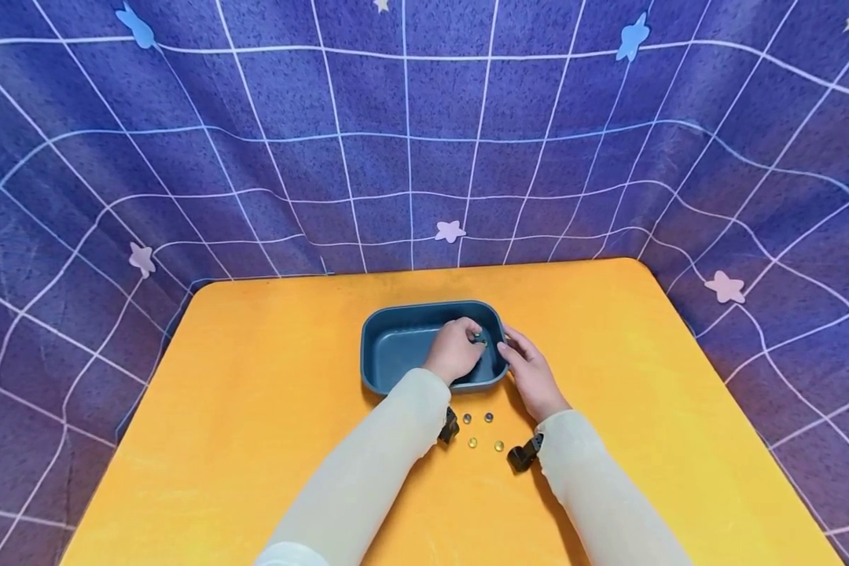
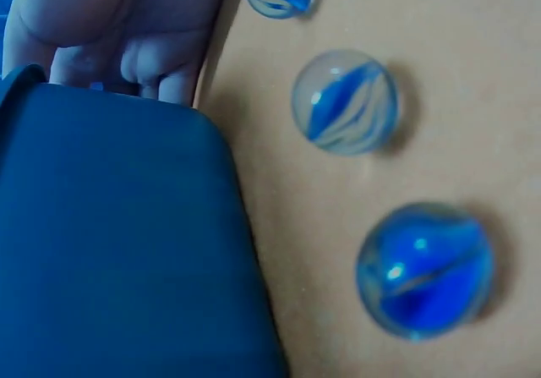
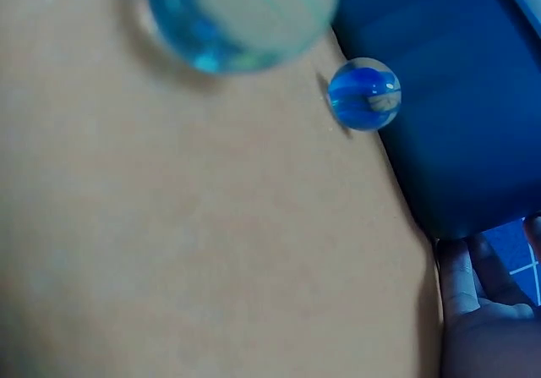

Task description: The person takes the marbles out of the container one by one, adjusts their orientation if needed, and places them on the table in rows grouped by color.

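A dark blue rectangular tub (image 1: 396, 308) sits on the table. My left hand (image 1: 454, 350) reaches over its near wall into the right half, fingers curled, and pinches a small glass marble (image 1: 484, 343) at the fingertips. Another greenish glint beside them is too small to make out. At the tub's right end, my right hand (image 1: 534, 377) holds the wall, thumb at the rim and fingers along the outside. In the left wrist view the tub wall partly hides the left fingers (image 2: 152, 48). The right fingers (image 3: 458, 281) touch the tub's end in the right wrist view.
Several glass marbles lie on the yellow table (image 1: 269, 409) in front of the tub, among them a blue-swirled marble (image 2: 427, 270), a clear one with a blue streak (image 2: 345, 102) and a yellowish one (image 1: 498, 446). A purple gridded curtain (image 1: 368, 165) surrounds the table's back and sides.
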### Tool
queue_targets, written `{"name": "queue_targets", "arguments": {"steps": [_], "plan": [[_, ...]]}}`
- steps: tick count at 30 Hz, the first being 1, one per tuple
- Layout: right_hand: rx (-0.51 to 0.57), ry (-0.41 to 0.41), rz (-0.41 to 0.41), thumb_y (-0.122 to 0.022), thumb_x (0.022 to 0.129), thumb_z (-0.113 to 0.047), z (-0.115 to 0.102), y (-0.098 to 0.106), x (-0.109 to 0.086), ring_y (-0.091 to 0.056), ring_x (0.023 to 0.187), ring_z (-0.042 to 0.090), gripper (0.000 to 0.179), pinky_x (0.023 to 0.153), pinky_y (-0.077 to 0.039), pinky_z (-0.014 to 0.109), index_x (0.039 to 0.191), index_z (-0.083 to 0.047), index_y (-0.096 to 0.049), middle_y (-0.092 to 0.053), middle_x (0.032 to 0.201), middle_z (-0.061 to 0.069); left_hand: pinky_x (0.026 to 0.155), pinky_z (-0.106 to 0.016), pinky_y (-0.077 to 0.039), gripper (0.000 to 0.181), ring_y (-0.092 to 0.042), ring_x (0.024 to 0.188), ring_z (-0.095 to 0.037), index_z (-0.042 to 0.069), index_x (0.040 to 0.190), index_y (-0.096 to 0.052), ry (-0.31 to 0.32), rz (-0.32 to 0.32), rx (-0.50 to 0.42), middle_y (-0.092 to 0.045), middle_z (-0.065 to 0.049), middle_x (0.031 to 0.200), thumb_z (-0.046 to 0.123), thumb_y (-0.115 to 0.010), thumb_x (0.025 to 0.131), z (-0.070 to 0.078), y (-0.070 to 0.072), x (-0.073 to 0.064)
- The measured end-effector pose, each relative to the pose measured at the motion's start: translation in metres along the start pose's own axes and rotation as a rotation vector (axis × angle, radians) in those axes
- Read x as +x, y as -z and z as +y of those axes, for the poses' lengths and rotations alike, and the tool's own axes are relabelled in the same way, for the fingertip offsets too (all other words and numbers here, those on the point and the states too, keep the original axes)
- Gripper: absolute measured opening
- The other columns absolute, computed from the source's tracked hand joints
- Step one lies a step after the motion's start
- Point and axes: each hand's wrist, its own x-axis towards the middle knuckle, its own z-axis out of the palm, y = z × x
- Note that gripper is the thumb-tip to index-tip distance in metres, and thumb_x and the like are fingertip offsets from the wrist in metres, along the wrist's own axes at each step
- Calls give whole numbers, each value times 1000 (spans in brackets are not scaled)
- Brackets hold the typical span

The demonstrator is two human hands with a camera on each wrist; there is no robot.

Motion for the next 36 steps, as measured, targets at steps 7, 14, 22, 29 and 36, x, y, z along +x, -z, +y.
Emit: {"name": "queue_targets", "arguments": {"steps": [7, 14, 22, 29, 36], "plan": [[61, 30, -8, -59, 107, -30, -1, 0, 0, -45, 139, 24, 49, 118, -32, 44, 154, -20, -49, -50, 151, 8, 90, -36, -52, 25, -62, 93, -16, 12, 118, -71, -67, -104, 70, -68, 1, 103, 20, -73, 95, -2, -4, 6], [42, 22, 2, -58, 107, -30, 1, 1, 0, -44, 140, 25, 49, 119, -31, 46, 155, -21, -49, -50, 151, 8, 87, -31, -52, 24, -60, 89, -12, 13, 119, -72, -123, -153, 140, -67, 4, 101, 19, -72, 96, -4, -9, 8], [33, 19, 3, -59, 107, -31, 0, 2, -1, -43, 141, 25, 50, 119, -31, 46, 154, -19, -49, -48, 154, 8, 85, -30, -52, 8, -62, 86, -10, 16, 102, -76, -156, -206, 188, -68, 8, 91, 19, -73, 96, 3, -10, 7], [55, 30, -7, -58, 107, -28, 1, 2, 0, -42, 143, 25, 50, 120, -29, 44, 155, -16, -48, -46, 155, 11, 76, -27, -50, 8, -61, 79, -10, 19, 86, -74, -190, -268, 199, -67, 10, 80, 20, -76, 93, 2, -13, 8], [74, 40, -8, -59, 107, -28, -1, 0, -1, -45, 139, 26, 50, 118, -32, 43, 155, -16, -48, -49, 151, 13, 78, -26, -51, 7, -62, 79, -9, 18, 86, -74, -189, -226, 149, -67, 10, 81, 20, -78, 93, -1, -11, 9]]}}
